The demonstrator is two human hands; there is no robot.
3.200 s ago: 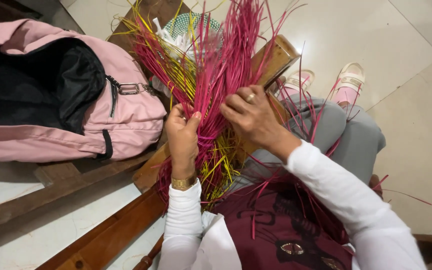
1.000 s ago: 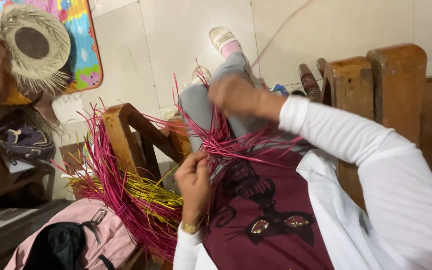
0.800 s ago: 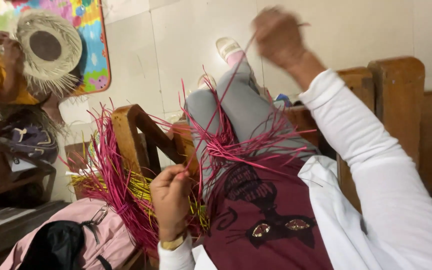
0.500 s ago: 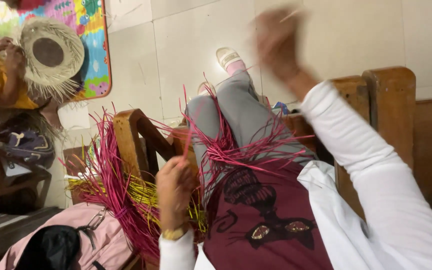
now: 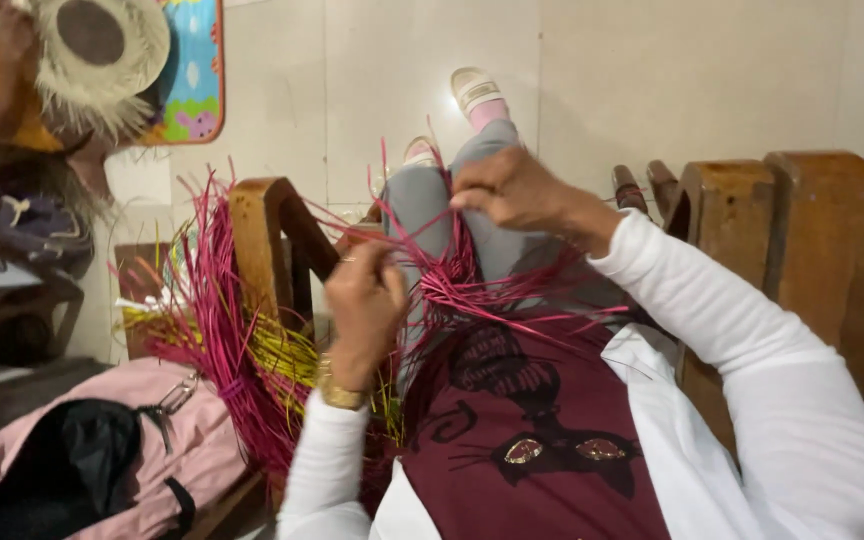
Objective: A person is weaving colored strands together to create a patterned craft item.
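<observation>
I see both hands over the lap, working a fan of pink strands (image 5: 492,290) that spreads across the grey trousers (image 5: 472,215) and the maroon shirt (image 5: 542,440). My landmark is the wooden chair (image 5: 262,240) that stands just left of the knees.

The left hand (image 5: 364,300) sits right beside the chair, on its lap side, fingers curled together and clamped on the gathered ends of the strands; a gold bracelet (image 5: 340,395) circles the wrist below it. The right hand (image 5: 512,190) is further from the chair, above the knee, with thumb and fingertips pinched together on a single pink strand that runs down into the fan.

A bigger bundle (image 5: 217,330) of pink and yellow strands leans against the chair on its far side from the lap, its tips sticking up past the chair's top. Below that bundle, at the foot of the chair, lies a pink backpack (image 5: 102,470) with a black pocket. Beyond the chair, up in the far corner, I make out a straw hat (image 5: 97,55) against a colourful mat (image 5: 192,70). Two shoes (image 5: 477,90) show past the knees on the pale tiled floor (image 5: 652,80).
</observation>
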